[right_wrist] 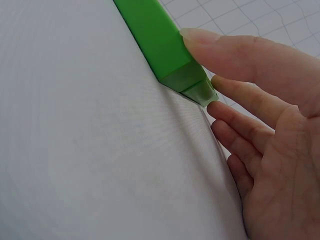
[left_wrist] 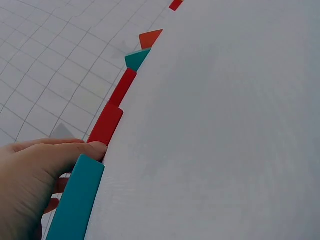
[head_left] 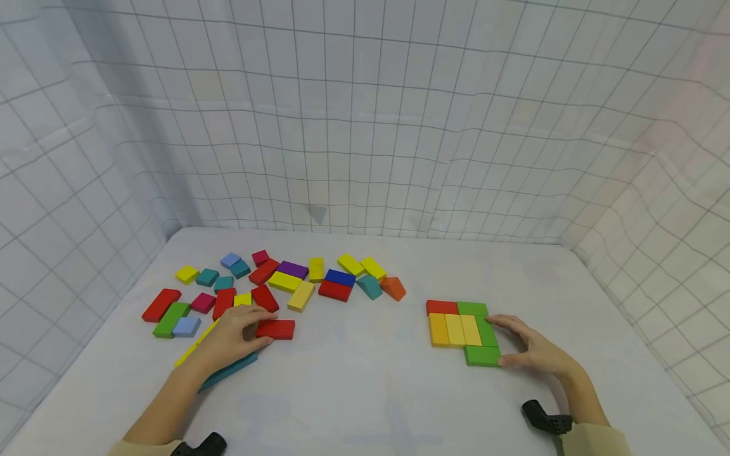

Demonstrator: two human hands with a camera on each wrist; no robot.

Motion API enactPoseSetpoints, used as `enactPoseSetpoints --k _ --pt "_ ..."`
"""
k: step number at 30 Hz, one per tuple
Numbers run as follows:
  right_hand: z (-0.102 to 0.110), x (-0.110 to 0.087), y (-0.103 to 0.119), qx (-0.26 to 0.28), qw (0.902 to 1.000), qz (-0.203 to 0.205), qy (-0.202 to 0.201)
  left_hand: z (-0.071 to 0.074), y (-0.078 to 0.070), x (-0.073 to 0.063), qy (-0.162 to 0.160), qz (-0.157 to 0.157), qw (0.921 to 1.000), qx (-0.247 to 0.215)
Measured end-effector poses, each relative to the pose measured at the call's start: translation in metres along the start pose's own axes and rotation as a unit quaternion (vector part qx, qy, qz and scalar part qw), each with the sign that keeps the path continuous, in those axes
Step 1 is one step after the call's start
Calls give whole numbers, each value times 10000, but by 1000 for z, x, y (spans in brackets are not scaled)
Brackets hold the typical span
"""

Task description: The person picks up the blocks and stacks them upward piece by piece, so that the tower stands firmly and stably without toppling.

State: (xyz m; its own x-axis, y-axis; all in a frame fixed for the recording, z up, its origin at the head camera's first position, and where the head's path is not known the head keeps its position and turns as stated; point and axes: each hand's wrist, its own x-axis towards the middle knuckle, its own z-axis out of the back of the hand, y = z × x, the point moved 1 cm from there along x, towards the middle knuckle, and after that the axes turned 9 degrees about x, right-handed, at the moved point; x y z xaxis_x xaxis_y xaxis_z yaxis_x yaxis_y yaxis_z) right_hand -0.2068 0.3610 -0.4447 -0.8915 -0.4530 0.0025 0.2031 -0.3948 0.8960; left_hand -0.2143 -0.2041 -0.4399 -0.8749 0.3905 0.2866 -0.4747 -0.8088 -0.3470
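Thumb and index finger of my left hand [head_left: 234,335] pinch the left end of a flat red block [head_left: 278,329], at the left of the table. A long teal block [head_left: 229,370] lies just below that hand and looms large in the left wrist view. My right hand [head_left: 536,351] is beside a flat patch of joined blocks, fingers spread along its right edge. Its thumb [right_wrist: 210,47] touches a green block [head_left: 482,356] at the patch's lower right corner. Three yellow-orange blocks [head_left: 454,330], a red block [head_left: 441,307] and more green blocks [head_left: 472,309] make up the patch.
Loose blocks are scattered across the back left, among them a purple one [head_left: 293,270], a blue one [head_left: 340,278] and an orange one [head_left: 393,288]. A yellow block [head_left: 196,345] lies partly behind the left forearm. Gridded white curtains [head_left: 365,126] surround the table.
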Motion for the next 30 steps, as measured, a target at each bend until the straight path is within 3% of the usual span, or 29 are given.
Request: enactPoseSetpoints --k 5,10,13,17,20,24,27,30 --pt "0 0 0 -96 9999 -38 -7 -1 0 1 48 -53 9999 -123" --pt "1 0 1 78 9999 -71 -6 -6 -16 8 71 -25 9991 -425" --pt "1 0 1 100 9999 -94 -13 -11 -35 17 -59 -211 9986 -480" --pt "1 1 0 69 10000 -68 2 -23 -68 35 -246 -808 9931 -812" --pt "1 1 0 62 10000 -44 8 -36 -93 48 -209 -1175 9883 -948" --pt "1 1 -1 83 10000 -46 -9 -57 -131 64 102 -1409 9854 -947" --pt "1 1 -1 116 9999 -74 -21 -73 -157 75 308 -1572 9830 -903" --pt "1 0 -1 139 9998 -113 -36 -90 -179 82 293 -1814 9807 -663"
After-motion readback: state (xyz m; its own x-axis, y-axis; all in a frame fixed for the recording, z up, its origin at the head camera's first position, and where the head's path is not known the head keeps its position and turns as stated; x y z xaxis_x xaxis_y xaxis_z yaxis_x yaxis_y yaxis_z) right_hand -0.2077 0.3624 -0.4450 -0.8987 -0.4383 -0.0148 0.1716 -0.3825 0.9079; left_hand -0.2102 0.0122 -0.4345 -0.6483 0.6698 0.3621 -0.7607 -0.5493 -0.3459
